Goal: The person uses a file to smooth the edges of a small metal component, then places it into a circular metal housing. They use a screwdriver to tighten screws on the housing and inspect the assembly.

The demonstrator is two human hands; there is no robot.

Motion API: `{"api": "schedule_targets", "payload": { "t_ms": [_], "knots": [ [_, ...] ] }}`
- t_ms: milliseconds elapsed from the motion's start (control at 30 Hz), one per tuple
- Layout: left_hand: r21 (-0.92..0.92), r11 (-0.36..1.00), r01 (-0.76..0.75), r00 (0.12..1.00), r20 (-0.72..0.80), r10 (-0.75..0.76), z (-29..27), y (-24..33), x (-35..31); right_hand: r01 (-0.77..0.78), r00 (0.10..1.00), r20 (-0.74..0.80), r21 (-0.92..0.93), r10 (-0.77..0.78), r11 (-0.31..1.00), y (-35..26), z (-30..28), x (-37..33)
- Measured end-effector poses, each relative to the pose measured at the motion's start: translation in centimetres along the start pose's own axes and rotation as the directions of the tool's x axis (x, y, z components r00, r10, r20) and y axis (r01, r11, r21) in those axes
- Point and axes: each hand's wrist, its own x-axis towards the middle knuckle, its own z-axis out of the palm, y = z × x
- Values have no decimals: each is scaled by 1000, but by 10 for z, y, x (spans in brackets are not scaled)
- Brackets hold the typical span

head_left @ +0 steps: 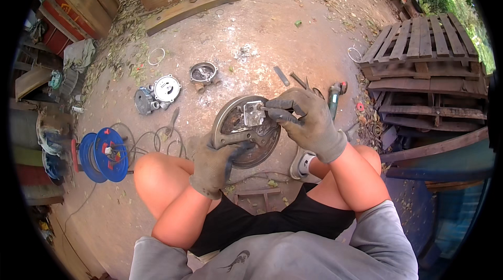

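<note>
A round, dark metal wheel-like part [234, 137] with a raised rim and a crossbar is between my hands, low over the ground. My gloved left hand [215, 163] grips its near left side, the fingers closed over the crossbar. A bright, roughly square metal piece [253, 116] sits inside the rim on the far side. At that piece's right edge, my gloved right hand [306, 120] pinches a small, thin thing, mostly hidden by the fingertips. Just beyond the right hand lie a rod-like tool [298, 79] and a flat grey bar [281, 75].
An angle grinder [334, 100] lies to the right, before stacked wooden pallets [424, 44]. Ahead on the left are metal housings [204, 73], a pale round cover [167, 89] and a brush [171, 122]. A blue cable reel [110, 154] stands left. Farther off lies a timber beam [194, 8].
</note>
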Motion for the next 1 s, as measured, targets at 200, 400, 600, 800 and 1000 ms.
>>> {"api": "schedule_targets", "payload": {
  "t_ms": [200, 400, 600, 800, 1000],
  "knots": [
    [78, 997, -23, 1000, 16, 22, 2, -1, 0, 186, 980, 109, -192, -168, 963, 3, -15, 7],
    [129, 992, 10, 998, 64, -18, -5, -5, 2, 215, 968, 181, -248, -172, 945, 10, -25, 5],
    [181, 983, 33, 999, 0, -34, -5, -4, 4, -213, 970, 132, 51, 205, 976, 3, 1, -15],
    [269, 962, 35, 999, -2, -36, -7, 0, 5, 72, 980, 195, -191, -34, 979, 16, -11, -6],
    [145, 989, 6, 997, -83, 6, 1, -6, 5, 67, 972, 233, -252, -7, 965, 3, -3, -7]
  ]
}}
